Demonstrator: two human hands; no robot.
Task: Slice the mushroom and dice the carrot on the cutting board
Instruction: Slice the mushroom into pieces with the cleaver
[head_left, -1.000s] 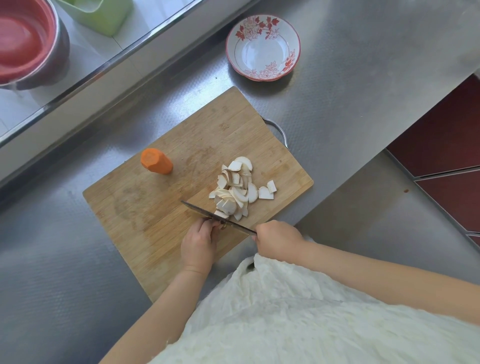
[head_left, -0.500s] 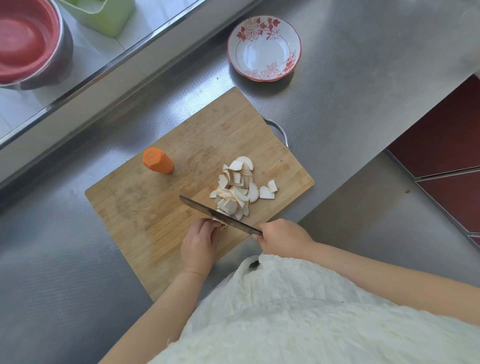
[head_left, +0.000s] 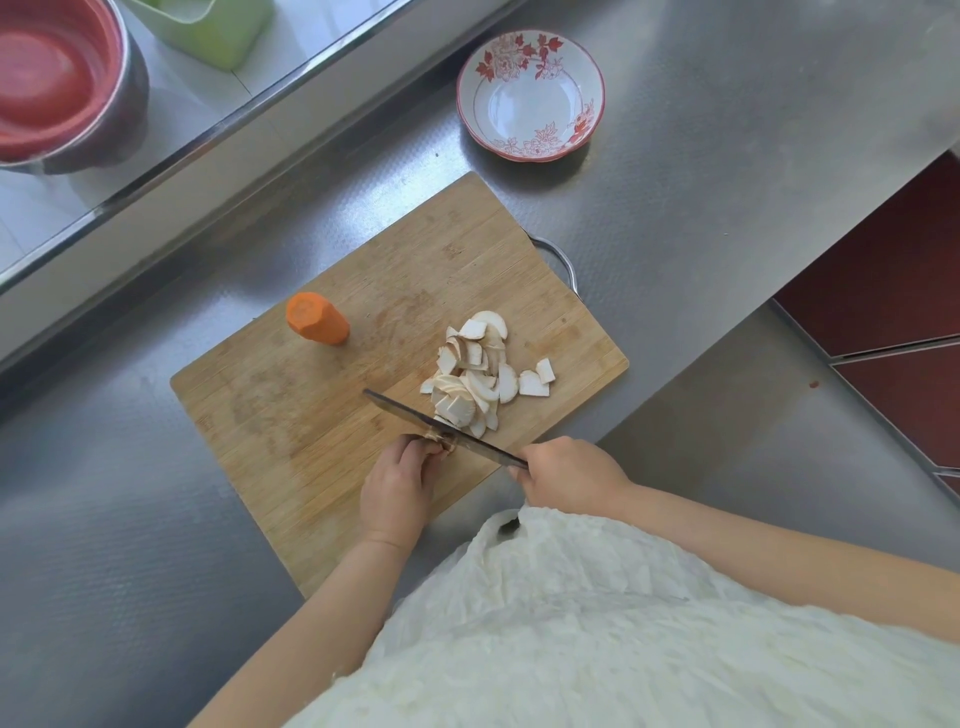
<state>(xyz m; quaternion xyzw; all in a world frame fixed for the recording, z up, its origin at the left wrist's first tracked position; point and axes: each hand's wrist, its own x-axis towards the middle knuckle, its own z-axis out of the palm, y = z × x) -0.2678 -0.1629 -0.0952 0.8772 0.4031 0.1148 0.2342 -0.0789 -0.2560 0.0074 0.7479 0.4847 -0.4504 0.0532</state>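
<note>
The right hand (head_left: 569, 475) is curling its fingers around the handle of a knife (head_left: 444, 428), the handle itself hidden inside the fist. The dark blade is running from that hand up and to the left across the near part of the cutting board (head_left: 322, 415). The left hand (head_left: 397, 486) is lying just beside the blade on its near side, fingertips bent down and pinching a small brownish mushroom end (head_left: 441, 441) against the board (what is left of it is mostly covered by the fingers, so its shape is hard to judge). The blade appears to be touching this remnant, though the contact is not clear from above.

On the far side of the blade, a heap of pale mushroom slices (head_left: 475, 374) is lying on the board, with 2 pieces sitting slightly apart on its right edge. A short carrot piece (head_left: 317, 318) is standing uncut on the board, well apart from the slices toward the board's far left.

The board is resting at an angle on a steel counter (head_left: 701, 208), a metal handle loop showing at its right end. Beyond it, a floral bowl (head_left: 530, 93) is sitting on the counter. On the tiled ledge at the top left, a metal pot (head_left: 67, 88) with a red interior is standing near a green container (head_left: 218, 26).
</note>
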